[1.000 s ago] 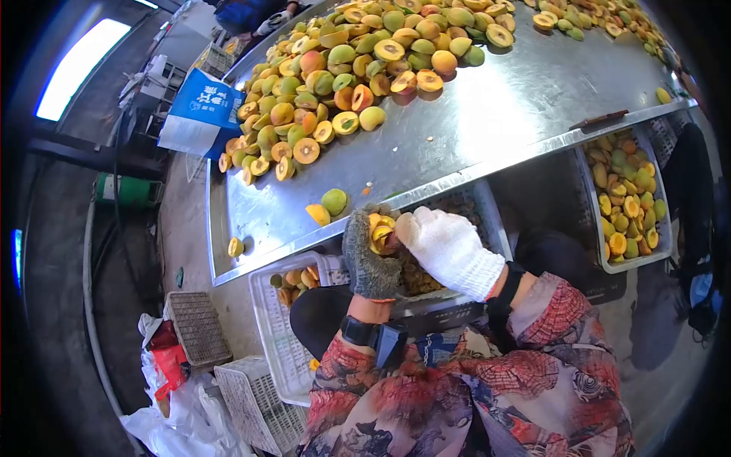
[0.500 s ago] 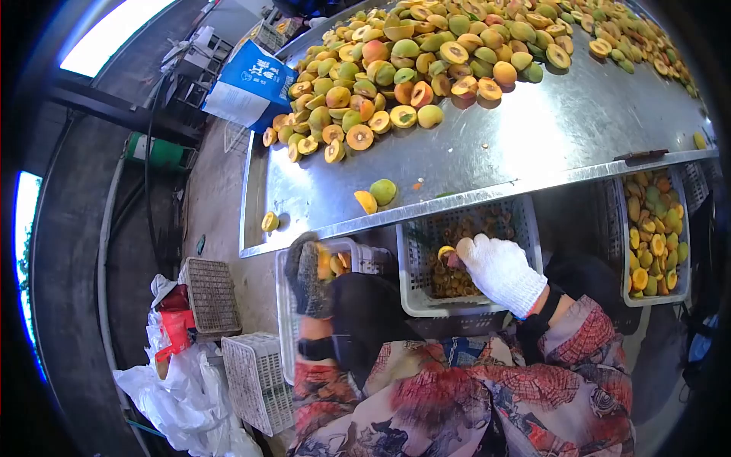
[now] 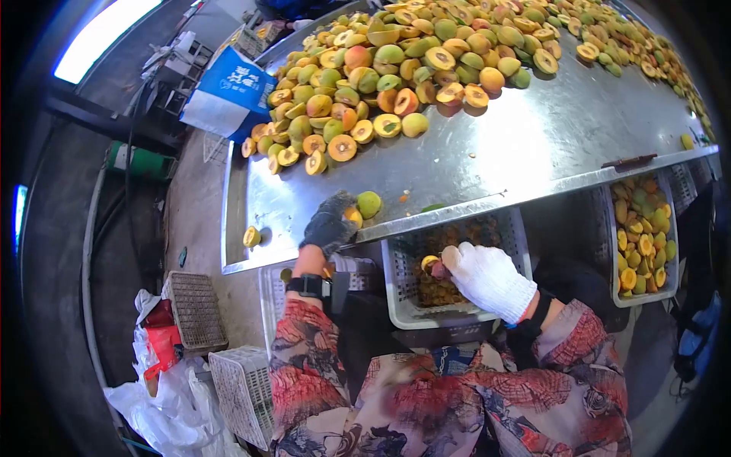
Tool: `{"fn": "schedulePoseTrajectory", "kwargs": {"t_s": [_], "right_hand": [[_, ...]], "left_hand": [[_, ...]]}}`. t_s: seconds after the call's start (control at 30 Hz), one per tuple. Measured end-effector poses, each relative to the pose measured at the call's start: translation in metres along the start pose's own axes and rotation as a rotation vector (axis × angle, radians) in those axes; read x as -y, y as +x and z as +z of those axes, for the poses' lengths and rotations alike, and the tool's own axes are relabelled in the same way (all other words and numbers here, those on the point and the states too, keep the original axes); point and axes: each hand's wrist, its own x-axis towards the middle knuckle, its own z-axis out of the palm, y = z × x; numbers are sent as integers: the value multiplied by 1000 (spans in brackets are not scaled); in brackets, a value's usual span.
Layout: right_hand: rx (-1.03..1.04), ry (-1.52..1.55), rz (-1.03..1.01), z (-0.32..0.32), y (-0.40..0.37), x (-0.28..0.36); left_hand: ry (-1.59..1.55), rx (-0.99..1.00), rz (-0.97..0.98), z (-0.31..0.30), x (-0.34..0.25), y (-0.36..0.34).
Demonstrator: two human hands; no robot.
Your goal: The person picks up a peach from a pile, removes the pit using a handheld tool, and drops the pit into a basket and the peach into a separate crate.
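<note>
My left hand point(image 3: 329, 222), in a dark grey glove, reaches over the front edge of the steel table point(image 3: 495, 145). Its fingers are closed around a yellow peach half point(image 3: 352, 216), right beside a whole-looking green peach point(image 3: 369, 204). My right hand point(image 3: 491, 278), in a white knit glove, is held over a grey crate point(image 3: 396, 301) with brownish pits and scraps point(image 3: 442, 293) inside. Closed in its fingers is a small tool point(image 3: 432, 265) with a reddish part and a yellow, rounded end; the rest of it is hidden by the glove.
A large heap of halved peaches point(image 3: 388, 57) covers the back of the table, beside a blue and white box point(image 3: 232, 87). One half point(image 3: 252, 236) lies near the left corner. Another crate point(image 3: 617, 286) of halves stands right; a pale crate point(image 3: 266, 293) sits below my left arm.
My left hand has moved from above the left crate up and right onto the table, closing on the peach half. My right hand stays over the middle crate with the tool. The view has shifted slightly.
</note>
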Motion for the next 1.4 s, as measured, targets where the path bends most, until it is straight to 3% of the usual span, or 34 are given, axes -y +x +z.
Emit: {"fn": "schedulePoseTrajectory", "kwargs": {"t_s": [0.07,0.13,0.27,0.37,0.4,0.47,0.53,0.63,0.7,0.73,0.8,0.83,0.87,0.93,1.0,1.07,1.1,1.13,1.2,1.27,1.33,1.37,1.4], "right_hand": [[21,58,32,2,0,-3],[-78,142,-25,2,2,-2],[-72,195,-35,-6,1,-3],[-115,189,-30,1,-3,-6],[-119,191,-24,1,-4,-6],[-111,117,-17,1,-5,-6],[-112,104,-39,5,-7,-6],[-104,28,-82,2,-8,-5],[-96,-32,-93,1,-9,-5],[-80,-50,-65,3,-9,-5],[-67,-62,-32,1,-11,-5],[-86,-16,10,-5,-10,-5],[-105,30,49,-10,-9,-4],[-101,42,55,-14,-7,0],[-107,-6,36,-11,-6,3],[-119,-34,18,-3,-7,0],[-157,-42,-28,-1,-7,-1],[-195,-52,-83,0,-7,-1],[-150,-112,-82,-1,-9,-1],[-114,-162,-36,-1,-9,-1],[-138,-166,-13,-6,-7,1],[-122,-41,20,-9,-7,1],[-124,-42,12,-13,-7,2]], "left_hand": [[-123,356,-174,-9,-2,15],[-129,363,-190,-6,-2,18],[-108,269,-209,7,8,13],[-173,106,-447,7,-8,8],[-170,111,-442,2,-24,5],[-324,-204,-288,-9,-59,-6],[-447,-290,-132,-5,-96,-20],[-498,-212,-16,2,-140,-43],[-23,-146,437,9,-145,-48],[-22,-143,442,9,-142,-53],[-759,-38,-322,9,-129,-61],[-947,-160,-350,10,-124,-60],[-941,-165,-350,10,-122,-60],[-1357,-207,-482,13,-121,-61],[-1421,-258,-471,15,-137,-59],[-1162,-382,-352,7,-160,-62],[-919,-350,-250,4,-171,-64],[-919,-353,-257,10,-166,-66],[-229,-178,281,26,-150,-63],[-293,-211,248,28,-146,-64],[-1017,-182,-332,23,-144,-68],[-1262,-183,-406,24,-139,-66],[-1261,-192,-405,24,-137,-65]]}}
